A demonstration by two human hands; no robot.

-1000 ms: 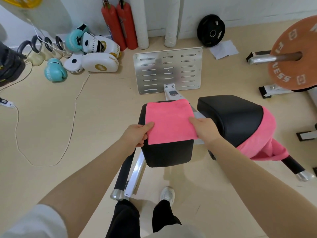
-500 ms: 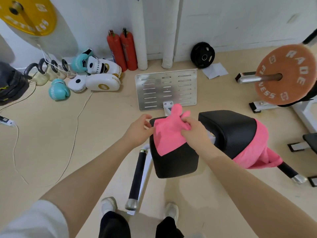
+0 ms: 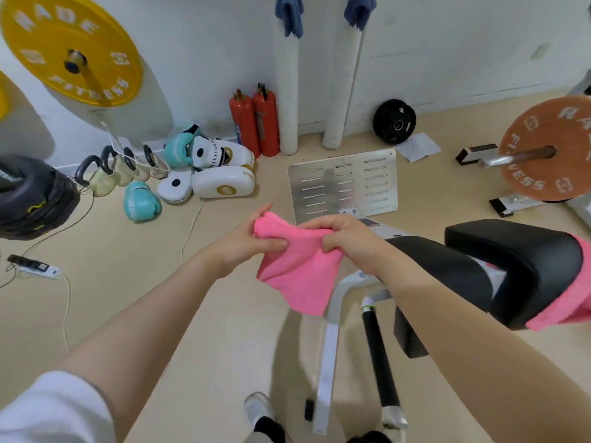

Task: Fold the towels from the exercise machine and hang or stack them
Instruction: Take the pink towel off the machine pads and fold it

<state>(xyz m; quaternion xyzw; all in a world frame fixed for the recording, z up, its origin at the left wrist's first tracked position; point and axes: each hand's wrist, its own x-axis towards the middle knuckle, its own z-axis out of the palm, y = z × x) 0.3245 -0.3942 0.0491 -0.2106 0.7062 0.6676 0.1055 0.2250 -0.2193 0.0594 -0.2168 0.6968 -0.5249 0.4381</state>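
A folded pink towel (image 3: pixel 300 273) hangs in the air between my hands, left of the machine. My left hand (image 3: pixel 252 241) grips its upper left corner and my right hand (image 3: pixel 345 241) grips its upper right edge. The lower part droops free. A second pink towel (image 3: pixel 572 302) lies crumpled against the right side of the black seat pad (image 3: pixel 527 266) of the exercise machine. A nearer black pad (image 3: pixel 447 276) sits partly behind my right forearm.
Two blue cloths (image 3: pixel 291 14) hang on white padded posts (image 3: pixel 286 100) at the wall. Fire extinguishers (image 3: pixel 256 123), boxing gloves and pads (image 3: pixel 204 174), kettlebells (image 3: pixel 105 174), a metal footplate (image 3: pixel 342 187), weight plates (image 3: pixel 543 151) and floor cables (image 3: pixel 67 302) surround me.
I have lifted the pink towel off the black pad and carried it left, into the air. The view has swung up and left.
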